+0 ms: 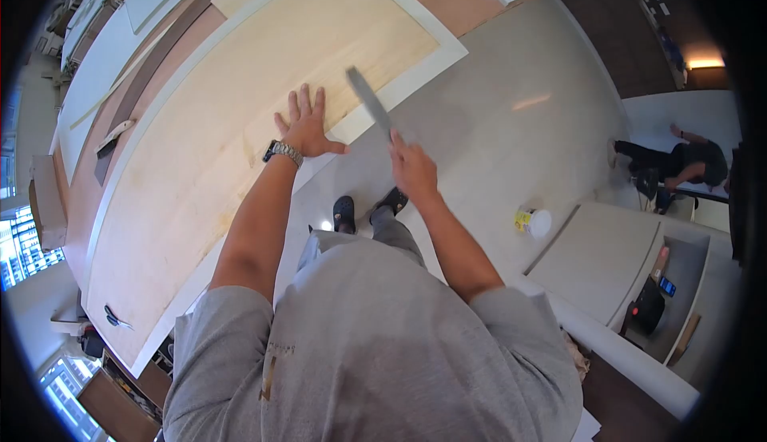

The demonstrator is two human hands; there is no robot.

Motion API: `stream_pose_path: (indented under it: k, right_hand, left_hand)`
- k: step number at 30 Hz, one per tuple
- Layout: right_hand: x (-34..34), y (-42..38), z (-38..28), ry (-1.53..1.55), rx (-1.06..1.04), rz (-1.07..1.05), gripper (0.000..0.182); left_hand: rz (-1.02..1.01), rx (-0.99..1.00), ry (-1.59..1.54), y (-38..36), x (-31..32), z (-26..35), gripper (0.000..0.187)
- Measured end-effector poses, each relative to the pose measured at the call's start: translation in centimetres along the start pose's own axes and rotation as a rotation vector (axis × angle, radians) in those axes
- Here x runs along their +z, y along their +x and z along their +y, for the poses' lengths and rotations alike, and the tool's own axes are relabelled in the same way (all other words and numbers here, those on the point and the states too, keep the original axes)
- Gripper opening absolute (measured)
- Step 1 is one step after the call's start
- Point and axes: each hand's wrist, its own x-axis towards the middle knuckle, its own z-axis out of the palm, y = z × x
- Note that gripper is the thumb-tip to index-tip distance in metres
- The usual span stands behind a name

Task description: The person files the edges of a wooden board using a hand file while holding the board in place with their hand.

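My left hand (305,132), with a metal-banded watch (284,151) at its wrist, lies flat with fingers spread near the edge of a large pale wood panel (216,114). A white border (403,79) runs around this panel. In my right hand (415,169) is a long flat grey file (368,99), its near end wrapped by my fingers. The file points away from me, and its far end overlaps the panel's edge just right of my left hand.
Scissors (117,317) lie on the panel's near left corner. A brush (114,138) rests beyond its far left side. On the floor to the right stands a white tub (535,222) beside a white cabinet (595,262). Another person (693,161) is bent over at far right.
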Motion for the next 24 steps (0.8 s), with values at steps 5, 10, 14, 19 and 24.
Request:
stream_pose_path:
  k: [5, 10, 14, 19, 24]
  right_hand:
    - [0.6, -4.8, 0.9, 0.025, 0.007, -0.019, 0.039]
    - [1.2, 3.5, -1.1, 0.015, -0.052, 0.082, 0.041]
    - [0.7, -2.8, -0.1, 0.025, -0.05, 0.024, 0.039]
    - [1.9, -1.9, -0.4, -0.001, -0.048, 0.007, 0.042]
    - [0.8, -0.8, -1.1, -0.004, -0.049, 0.026, 0.042]
  left_hand:
    - [0.0, -0.009, 0.01, 0.1, 0.1, -0.2, 0.154]
    - [-0.016, -0.01, 0.023, -0.1, -0.1, 0.0, 0.154]
    - [-0.013, 0.005, 0.005, 0.3, 0.0, -0.2, 0.155]
    - [0.009, -0.008, 0.02, -0.1, 0.3, 0.2, 0.154]
    - [-0.011, 0.006, 0.008, 0.1, 0.0, -0.2, 0.156]
